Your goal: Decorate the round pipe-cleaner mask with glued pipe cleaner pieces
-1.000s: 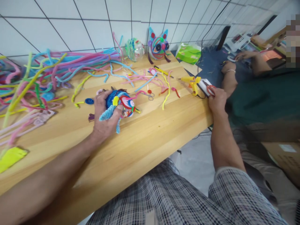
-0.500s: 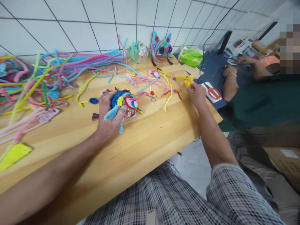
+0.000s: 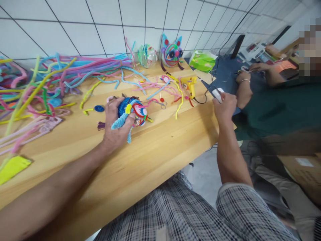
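Note:
My left hand [image 3: 117, 122] is wrapped round a blue pipe-cleaner animal head [image 3: 126, 106] with light blue ears and a red, pink and white front, resting on the wooden table. My right hand [image 3: 225, 105] is at the table's right end, fingers curled over the red-handled scissors [image 3: 219, 90] on a white card [image 3: 216, 95]. Its palm and fingers hide the handles. Between my hands, a yellow glue gun [image 3: 190, 85] lies on the table with its cord trailing right. Small scissors [image 3: 162, 104] lie just right of the animal head.
Pipe cleaners [image 3: 92, 65] in many colours are heaped at the left and back. A finished animal head [image 3: 172, 53] and a clear ball [image 3: 147, 56] stand by the tiled wall. A green packet [image 3: 203, 61] lies at the back. At right, a co-worker's hands [image 3: 244, 75] are over a dark blue table.
My right hand has let go of the glue gun and moved right, onto the red-handled scissors. The left hand still holds the animal head in the same place.

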`<state>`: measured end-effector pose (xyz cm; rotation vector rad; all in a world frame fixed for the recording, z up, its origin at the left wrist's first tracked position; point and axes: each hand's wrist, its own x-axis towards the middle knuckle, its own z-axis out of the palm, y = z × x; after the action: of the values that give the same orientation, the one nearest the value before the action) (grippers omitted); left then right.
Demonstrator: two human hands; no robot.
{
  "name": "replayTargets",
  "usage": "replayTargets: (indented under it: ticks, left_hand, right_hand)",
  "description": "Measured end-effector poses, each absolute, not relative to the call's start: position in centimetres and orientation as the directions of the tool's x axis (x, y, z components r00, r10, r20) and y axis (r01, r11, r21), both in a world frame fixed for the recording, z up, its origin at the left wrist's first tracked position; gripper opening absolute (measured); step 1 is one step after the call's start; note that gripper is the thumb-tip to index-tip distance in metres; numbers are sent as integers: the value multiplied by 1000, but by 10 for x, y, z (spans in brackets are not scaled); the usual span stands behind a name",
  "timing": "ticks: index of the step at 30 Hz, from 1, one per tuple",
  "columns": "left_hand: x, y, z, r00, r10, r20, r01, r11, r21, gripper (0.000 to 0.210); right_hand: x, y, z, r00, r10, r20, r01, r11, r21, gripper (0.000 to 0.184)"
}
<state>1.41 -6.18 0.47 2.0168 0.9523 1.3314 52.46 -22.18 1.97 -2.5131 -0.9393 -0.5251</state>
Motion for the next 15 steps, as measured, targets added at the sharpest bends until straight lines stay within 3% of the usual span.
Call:
replayTargets:
  ticks: [3,10,15]
  left_hand:
    - [14,-60,4,264,787,557,253,-614,748,58]
    - [14,-59,7,252,803,540,256,-593,763,57]
    - [14,-60,7,253,785,566,226,-616,754,52]
  right_hand:
    - [548,-254,23,725,471,503,642,-727,-245,41]
    - [563,-255,15,748,474,464,626,-736,-258,39]
    - [565,-256,14,739,484,469,622,-758,-198,40]
